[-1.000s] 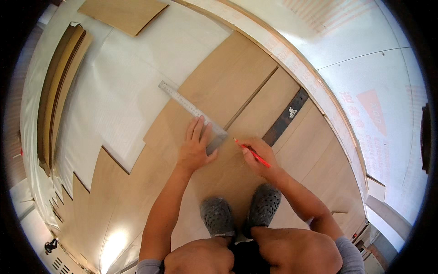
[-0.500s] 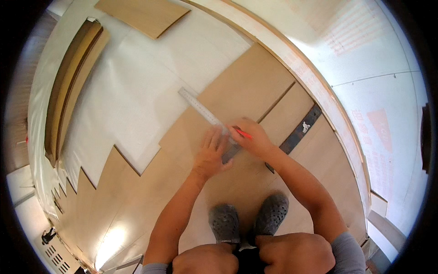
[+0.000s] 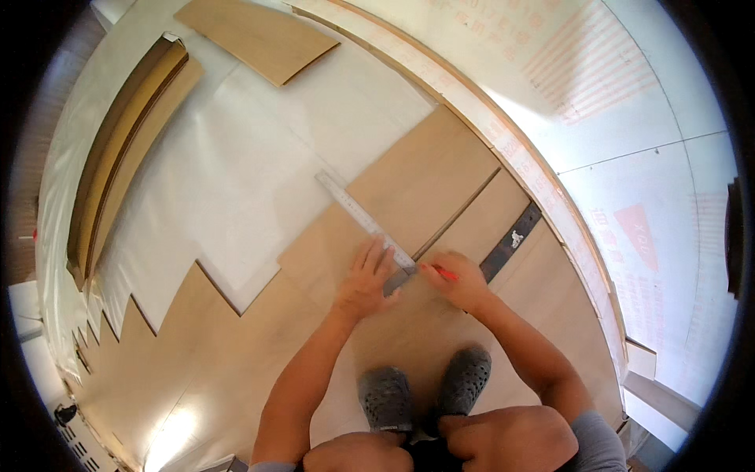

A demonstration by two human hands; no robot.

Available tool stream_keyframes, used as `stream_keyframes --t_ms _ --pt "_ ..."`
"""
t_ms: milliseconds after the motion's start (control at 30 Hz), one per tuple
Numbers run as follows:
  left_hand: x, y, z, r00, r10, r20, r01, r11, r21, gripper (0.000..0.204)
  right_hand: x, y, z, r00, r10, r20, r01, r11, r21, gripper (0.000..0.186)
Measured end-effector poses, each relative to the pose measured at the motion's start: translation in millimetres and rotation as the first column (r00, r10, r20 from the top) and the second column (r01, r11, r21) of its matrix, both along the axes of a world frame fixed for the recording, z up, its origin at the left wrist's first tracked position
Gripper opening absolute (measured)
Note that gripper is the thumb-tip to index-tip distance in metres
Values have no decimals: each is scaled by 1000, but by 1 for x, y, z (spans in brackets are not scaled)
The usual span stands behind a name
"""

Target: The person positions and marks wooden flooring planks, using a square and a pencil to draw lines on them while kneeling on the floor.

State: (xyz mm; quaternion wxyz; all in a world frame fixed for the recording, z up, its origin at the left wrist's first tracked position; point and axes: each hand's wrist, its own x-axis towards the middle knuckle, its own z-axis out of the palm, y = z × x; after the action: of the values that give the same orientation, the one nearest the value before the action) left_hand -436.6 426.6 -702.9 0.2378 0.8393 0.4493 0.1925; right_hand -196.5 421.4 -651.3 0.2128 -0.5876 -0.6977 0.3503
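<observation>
A try square with a silver blade (image 3: 350,206) and dark handle lies across a wood-look floor plank (image 3: 429,169). My left hand (image 3: 366,277) is closed on the square at its corner, fingers over the blade and thumb beside the handle. Just right of that corner, my right hand (image 3: 456,281) holds a red pencil (image 3: 445,273) between its fingers; the tip is hidden. A long dark narrow strip or gap (image 3: 460,212) runs up and right from the corner. To the right of my right hand lies a flat black metal bar (image 3: 511,242) with a white patch.
Laid planks (image 3: 236,370) end in a stepped edge at the left, against white underlay sheet (image 3: 236,165). Stacked planks (image 3: 130,157) lie at the far left, loose planks (image 3: 255,35) at the top. A wall base (image 3: 503,134) curves along the right. My grey clogs (image 3: 385,397) stand on the floor.
My right hand has moved down and slightly right with the pencil, toward the square's corner. The view has shifted a little; my left hand stays on the square.
</observation>
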Motion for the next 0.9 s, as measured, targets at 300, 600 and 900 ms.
stream_keyframes --t_ms 300,600,900 --pt "-17 -29 -5 996 5 -91 -6 1000 -5 81 54 -165 27 850 -510 -131 479 852 -210 18" --pt "-74 -123 -19 964 179 -195 -176 984 32 86 20 -221 10 1000 11 -9 -10 997 73 21" --pt "-55 -142 -22 857 461 -228 -463 885 50 87 16 -213 5 991 86 103 -100 986 131 23"
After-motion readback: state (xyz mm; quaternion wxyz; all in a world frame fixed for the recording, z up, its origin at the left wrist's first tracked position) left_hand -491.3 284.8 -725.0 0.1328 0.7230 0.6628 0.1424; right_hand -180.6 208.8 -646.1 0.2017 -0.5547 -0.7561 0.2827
